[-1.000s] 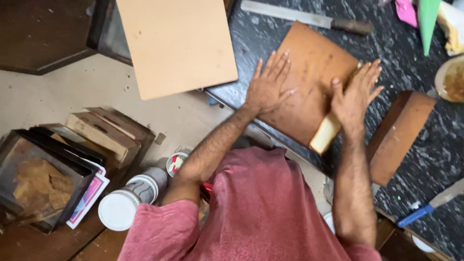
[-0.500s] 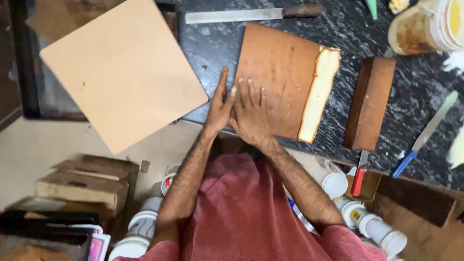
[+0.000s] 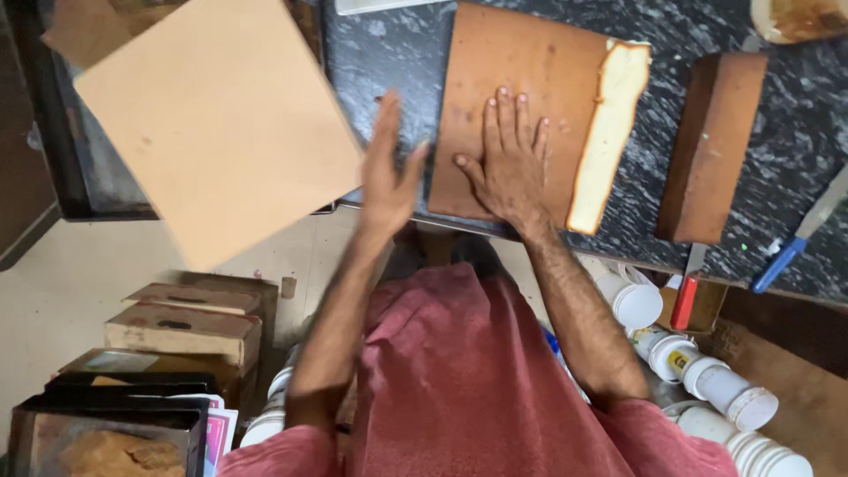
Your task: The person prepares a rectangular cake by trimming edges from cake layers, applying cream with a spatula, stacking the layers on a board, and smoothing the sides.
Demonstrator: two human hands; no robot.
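As the left hand [image 3: 389,172] lifts off, open, the right hand [image 3: 511,163] stays flat on the brown rectangular cake slab [image 3: 517,71].
Pale square board [image 3: 216,132] now just left of the free hand; both grips empty, fingers apart.

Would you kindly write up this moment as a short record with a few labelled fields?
Setting: dark speckled counter seen from above
Right hand: right hand flat, palm down, on the brown cake slab
Left hand: left hand lifted edge-on beside the slab, blurred, holding nothing
Cut face: pale cut edge on the slab's right side
Beside it: narrower brown cake piece, apart from the slab
Left of counter: tan square board
Tools: blue-handled knife and red-handled knife at the counter's near edge
Below: white tubs; cardboard boxes
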